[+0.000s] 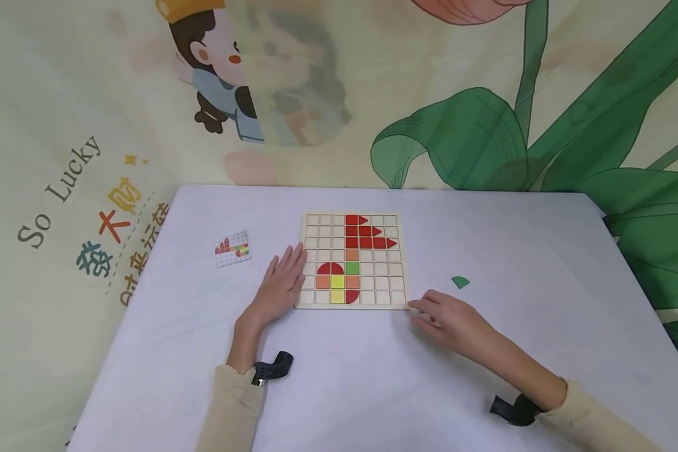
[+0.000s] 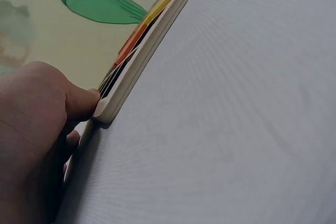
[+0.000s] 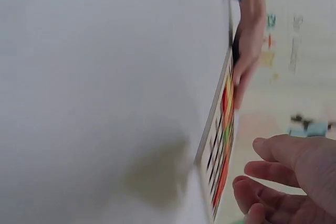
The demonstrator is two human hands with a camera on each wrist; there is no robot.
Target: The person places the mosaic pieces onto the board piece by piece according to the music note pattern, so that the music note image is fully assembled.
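A square wooden grid board [image 1: 381, 270] lies on the table with red, orange, yellow and green pieces in some of its cells. Along its left edge rests my left hand [image 1: 280, 284], fingers fairly straight; in the left wrist view its thumb [image 2: 83, 102] touches the board's near corner. My right hand [image 1: 452, 320] is by the near right corner with fingers loosely bent. In the right wrist view, the right hand's fingers [image 3: 273, 171] are spread, with nothing visible between them. A green quarter-circle piece [image 1: 460, 282] lies on the table just beyond the right hand.
A small pattern card [image 1: 232, 248] printed with a coloured grid lies left of the board. White cloth covers the table [image 1: 339, 389]. A printed curtain [image 1: 316, 163] hangs behind the table's far edge. Both wrists wear black camera mounts [image 1: 274, 367].
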